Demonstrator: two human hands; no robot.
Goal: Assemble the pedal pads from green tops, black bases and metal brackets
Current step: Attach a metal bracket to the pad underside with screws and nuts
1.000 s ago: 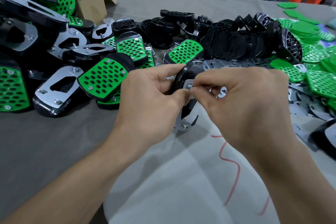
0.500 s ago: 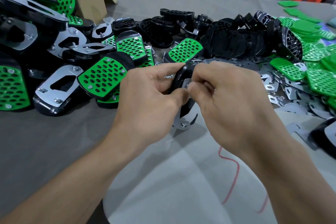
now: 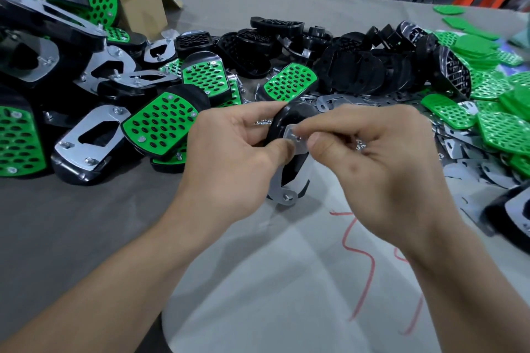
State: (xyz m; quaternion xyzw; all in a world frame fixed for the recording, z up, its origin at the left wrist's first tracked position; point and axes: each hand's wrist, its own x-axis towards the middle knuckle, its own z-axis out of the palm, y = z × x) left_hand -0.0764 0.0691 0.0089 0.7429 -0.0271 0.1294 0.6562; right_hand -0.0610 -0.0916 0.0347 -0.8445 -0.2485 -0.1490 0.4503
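1. The pad being worked on is a black base (image 3: 289, 113) with a metal bracket (image 3: 296, 139) laid on its back. It's stood on edge in the middle of the view, right between both hands and low over the grey surface (image 3: 86, 223). Can't tell if its bottom end actually touches down.
2. The left hand (image 3: 238, 157) has its grip closed round the black base, fingers hooked over the far edge and thumb pressing on the bracket's upper tab.
3. The right hand (image 3: 381, 157) has thumb and forefinger pinching that same upper tab, right by a small hole in it. The other fingers are curled in, with a few tiny shiny fasteners (image 3: 360, 145) tucked inside. Nuts or screws, can't tell.
4. Down at the bracket's lower tab there's a screw end (image 3: 286, 196) poking out.
5. Off to the left is a heap of finished pads (image 3: 160, 123), some green face up and some bracket side up, with a cardboard box (image 3: 143, 0) behind them.
6. Behind the hands is a pile of spare black bases (image 3: 358, 66). To the right are loose green tops (image 3: 502, 129), with flat brackets (image 3: 459, 152) scattered beside them.
7. There's a red scribble (image 3: 358, 252) on the paler sheet under the right wrist.
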